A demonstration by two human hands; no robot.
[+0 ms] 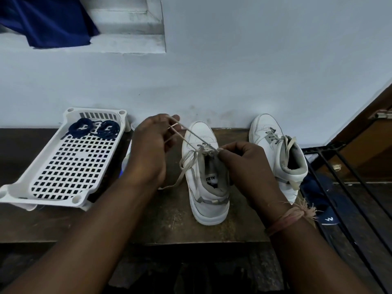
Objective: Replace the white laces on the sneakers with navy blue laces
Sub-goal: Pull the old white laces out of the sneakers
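While two white sneakers stand on a dark wooden table against a pale wall, the person's left hand (151,141) curls its fingers round a raised loop of the white lace (191,134), and the right hand (239,160) pinches the same lace at the top eyelets of the nearer sneaker (204,177). The other sneaker (275,149) stands to the right, a little farther off, its own white lace hanging loose over the collar. At far left, two coiled navy blue laces (94,128) lie at the far end of a white perforated plastic tray (63,166).
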